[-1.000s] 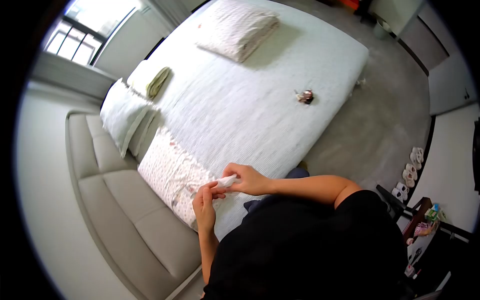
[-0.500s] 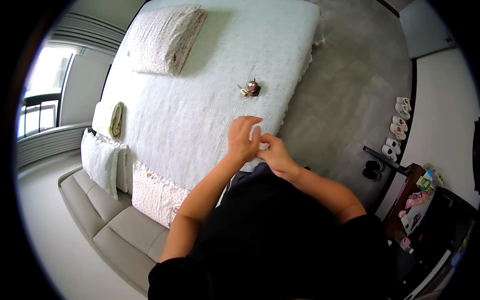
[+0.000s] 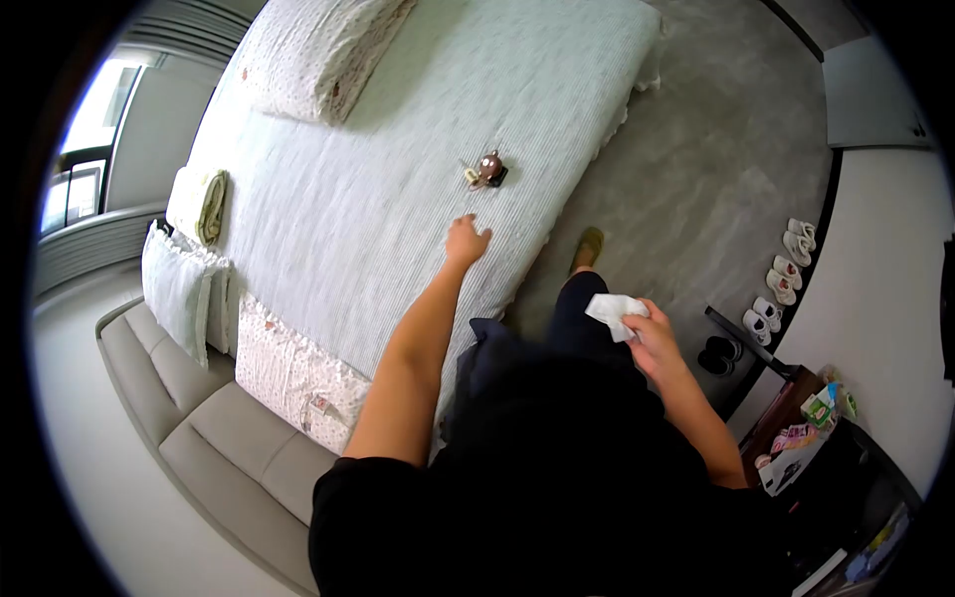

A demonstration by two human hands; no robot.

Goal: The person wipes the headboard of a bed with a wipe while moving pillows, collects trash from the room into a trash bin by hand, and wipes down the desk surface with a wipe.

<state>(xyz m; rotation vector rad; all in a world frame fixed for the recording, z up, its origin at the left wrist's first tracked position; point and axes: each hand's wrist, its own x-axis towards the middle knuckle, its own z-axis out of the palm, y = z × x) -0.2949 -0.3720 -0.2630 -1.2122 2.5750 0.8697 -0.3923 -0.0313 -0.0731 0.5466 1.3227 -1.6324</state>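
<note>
My left hand [image 3: 466, 242] reaches over the bed [image 3: 398, 179] with its fingers apart and nothing in it. Just beyond its fingertips a small bunch of items lies on the pale striped bedspread: a shiny brown ball-shaped piece [image 3: 489, 165] and a black piece [image 3: 497, 178], with what look like keys [image 3: 471, 175] beside them. My right hand [image 3: 652, 338] pinches a crumpled white tissue [image 3: 614, 313] and holds it above my right thigh, to the right of the bed.
A patterned pillow [image 3: 308, 60] lies at the far left of the bed, with a folded green cloth [image 3: 209, 204] nearer. More pillows rest by a grey sofa [image 3: 234, 428]. Several shoes [image 3: 784, 279] line the right wall, near a cluttered dark desk [image 3: 776, 413].
My hands, together before, are now apart. The left has moved forward toward the small items, and the right has swung right with the tissue. A foot now shows beside the bed.
</note>
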